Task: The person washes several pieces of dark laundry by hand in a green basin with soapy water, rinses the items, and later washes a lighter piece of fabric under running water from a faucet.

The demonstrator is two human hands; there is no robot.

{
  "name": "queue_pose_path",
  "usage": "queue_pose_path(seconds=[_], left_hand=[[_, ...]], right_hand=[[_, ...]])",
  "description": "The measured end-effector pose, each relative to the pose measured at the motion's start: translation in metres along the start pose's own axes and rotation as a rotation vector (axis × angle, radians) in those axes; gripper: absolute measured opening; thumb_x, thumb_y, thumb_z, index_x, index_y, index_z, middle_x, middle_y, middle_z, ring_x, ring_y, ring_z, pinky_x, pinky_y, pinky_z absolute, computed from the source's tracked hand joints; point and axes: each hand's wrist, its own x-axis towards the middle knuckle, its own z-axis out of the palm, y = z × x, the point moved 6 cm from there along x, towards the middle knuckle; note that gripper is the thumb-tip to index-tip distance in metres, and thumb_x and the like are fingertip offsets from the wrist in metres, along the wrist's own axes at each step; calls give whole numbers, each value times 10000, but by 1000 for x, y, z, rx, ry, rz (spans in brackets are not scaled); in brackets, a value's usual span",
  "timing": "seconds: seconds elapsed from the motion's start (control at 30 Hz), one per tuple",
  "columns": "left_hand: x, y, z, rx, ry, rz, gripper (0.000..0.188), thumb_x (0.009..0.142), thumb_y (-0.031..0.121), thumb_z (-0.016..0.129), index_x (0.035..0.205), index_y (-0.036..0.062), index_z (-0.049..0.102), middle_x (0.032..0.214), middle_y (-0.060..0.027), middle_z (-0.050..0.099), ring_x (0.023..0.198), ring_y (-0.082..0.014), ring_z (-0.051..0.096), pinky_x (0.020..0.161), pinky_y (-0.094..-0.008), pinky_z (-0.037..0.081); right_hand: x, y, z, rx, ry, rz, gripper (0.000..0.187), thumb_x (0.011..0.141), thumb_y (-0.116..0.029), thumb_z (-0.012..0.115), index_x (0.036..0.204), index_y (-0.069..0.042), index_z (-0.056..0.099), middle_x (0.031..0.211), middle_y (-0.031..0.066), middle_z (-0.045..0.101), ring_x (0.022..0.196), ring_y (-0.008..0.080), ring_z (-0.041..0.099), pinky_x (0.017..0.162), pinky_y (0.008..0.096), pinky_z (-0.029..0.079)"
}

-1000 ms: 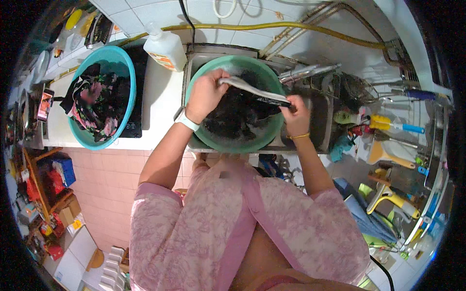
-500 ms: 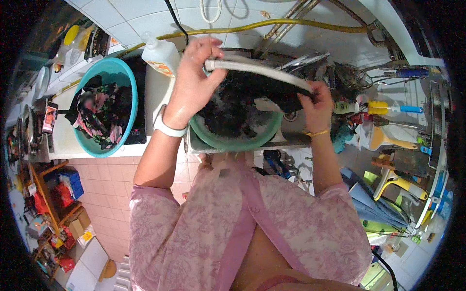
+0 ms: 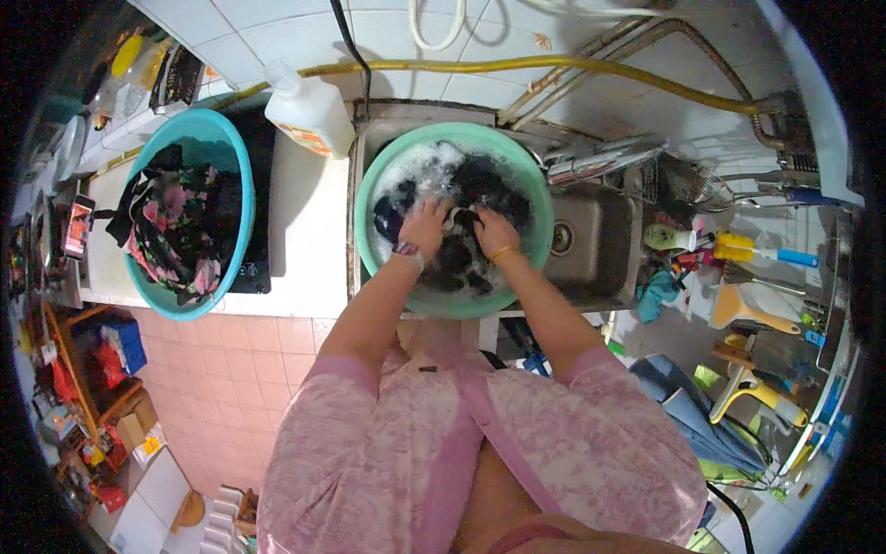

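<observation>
- I look down through the head camera and call the middle of the green tub my clock's centre.
- The left hand is near 9 o'clock, with its fingers down in the wet, dark cloth.
- The right hand is near 3 o'clock, with its fingers down in the cloth too.
- Both hands touch the cloth, but suds and folds hide some fingertips. I can't tell if they pinch it or just press on it.
- A pale strip shows between the hands.
- The dark cloth is in the green tub, in soapy water, with lots of white foam around 11 o'clock.
- The left wrist has a watch, and the right wrist has a thin yellow band.
- At 3 o'clock, just beside the tub, is a sink bowl with a round drain.
- A white bottle stands on the counter at 10 o'clock.
- A blue tub at 9 o'clock holds black cloth with pink flowers.
- A yellow hose runs along the wall at 12 o'clock.
</observation>
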Motion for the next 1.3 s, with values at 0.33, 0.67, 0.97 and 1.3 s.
queue_pose_path(seconds=[0.33, 0.67, 0.97, 1.3], left_hand=[[-3, 54, -87, -319, 189, 61, 209, 695, 101, 508, 898, 67, 542, 814, -153, 538, 740, -311, 528, 630, -382, 437], [-30, 108, -122, -803, 298, 264, 879, 503, 97, 723, 1220, -15, 226, 1237, -191, 296, 1140, -323, 300, 950, -349, 248], [23, 110, -90, -913, 355, 281, 571, 545, 105, 690, 1061, 16, 463, 1076, -159, 471, 1037, -288, 425, 895, -335, 317], [-2, 105, -94, -1990, 194, -430, 439, 630, -101, 397, 1045, 32, 450, 977, -76, 519, 844, -168, 524, 710, -268, 427]], right_hand=[[-11, -21, -47, 490, -23, -2, 403, 648, -3, 579, 1030, -104, 498, 954, 126, 554, 884, 286, 530, 769, 347, 419], [-52, -58, -192, 726, 166, -270, 234, 686, 25, 467, 911, -28, 507, 894, 54, 539, 859, 129, 494, 766, 246, 380], [-90, -51, -275, 1539, 447, -145, 249, 667, -131, 507, 899, -38, 506, 902, 48, 520, 872, 167, 489, 818, 296, 372], [-79, 77, -90, 1938, -116, 504, 335, 769, -279, 518, 1057, -114, 472, 1037, 64, 510, 954, 225, 468, 775, 387, 386]])
